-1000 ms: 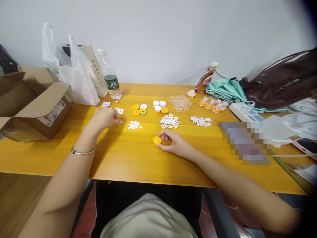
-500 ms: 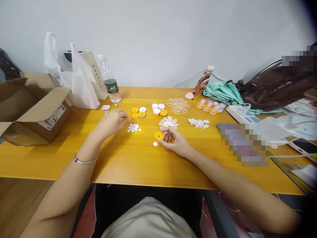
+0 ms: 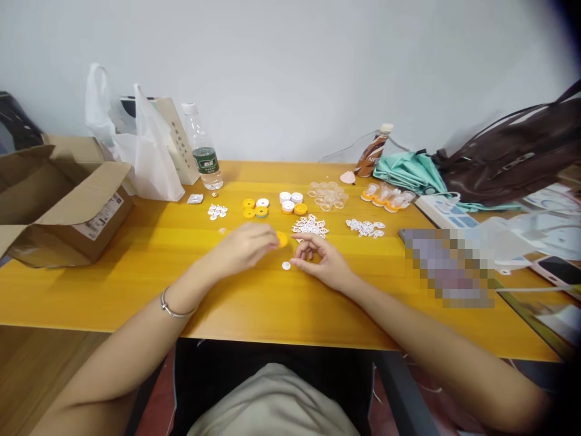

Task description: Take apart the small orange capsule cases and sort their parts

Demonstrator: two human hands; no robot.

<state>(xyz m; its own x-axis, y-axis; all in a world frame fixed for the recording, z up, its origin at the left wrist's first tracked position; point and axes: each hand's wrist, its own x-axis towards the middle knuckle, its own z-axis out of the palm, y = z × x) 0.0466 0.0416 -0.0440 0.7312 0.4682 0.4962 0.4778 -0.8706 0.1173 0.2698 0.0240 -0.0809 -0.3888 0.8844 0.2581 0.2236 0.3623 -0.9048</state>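
My left hand [image 3: 247, 247] reaches over the middle of the table with its fingertips closed on the edge of a round yellow disc [image 3: 282, 239]. Just to the right, my right hand [image 3: 321, 260] has its fingers curved and apart, with nothing in them. Below the disc, a small white round piece [image 3: 285, 265] lies on the table, close to my right thumb. White openwork pieces [image 3: 310, 226] are heaped beyond my right hand. Most of a group of tiny white discs [image 3: 222, 230] is hidden behind my left hand.
Yellow and white round cases [image 3: 249, 213], more white-and-yellow cases [image 3: 288, 208], clear rings [image 3: 327, 197] and white flat pieces [image 3: 364, 227] stand farther back. A water bottle [image 3: 206, 160] and cardboard box [image 3: 97, 212] are left. A phone [image 3: 447, 266] and power strip [image 3: 447, 212] are right.
My left hand has moved right, over the small white discs, and now holds the yellow disc. My right hand has let go of that disc and stays nearly in place.
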